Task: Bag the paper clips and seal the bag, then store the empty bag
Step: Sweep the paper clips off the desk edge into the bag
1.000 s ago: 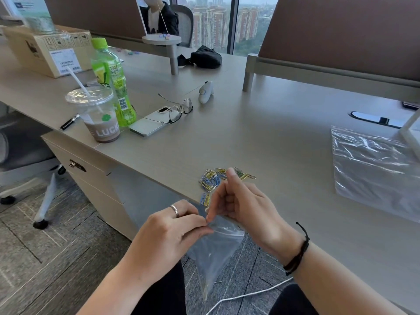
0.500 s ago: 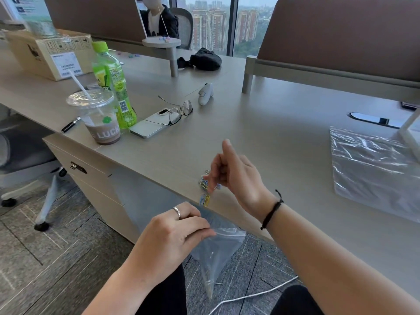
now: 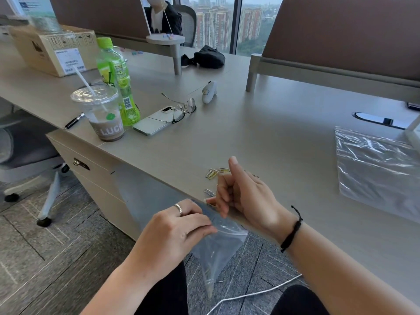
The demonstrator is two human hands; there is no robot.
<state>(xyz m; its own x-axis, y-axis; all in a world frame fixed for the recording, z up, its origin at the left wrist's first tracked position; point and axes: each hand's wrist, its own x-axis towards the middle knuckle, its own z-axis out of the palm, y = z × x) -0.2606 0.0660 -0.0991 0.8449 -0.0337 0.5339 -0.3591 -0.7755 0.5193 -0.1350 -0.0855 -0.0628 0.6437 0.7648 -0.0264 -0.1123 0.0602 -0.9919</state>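
- Right now your left hand [image 3: 179, 228] pinches the mouth of the small clear bag [image 3: 219, 248], which hangs below the near edge of the tabletop [image 3: 261, 133], long axis pointing down toward the floor.
- Your right hand [image 3: 241, 192] sits at that same edge, fingers curled with the thumb sticking up; its lower fingertips [image 3: 221, 209] touch the bag's rim. Whether it holds any clips, you cannot tell from this view.
- Loose paper clips [image 3: 213, 172] lie on the tabletop just beyond your right hand, to its far-left side, and one more clip [image 3: 209, 192] lies nearer the edge.
- So the relation that matters: the clips lie above and just beyond the bag mouth, and your right hand is the nearer one. The likely move is a short sweep toward you over the edge.
- A few clips seem to rest already at the bag's bottom.
- One larger empty bag [image 3: 377, 169] lies flat, well apart on the right.
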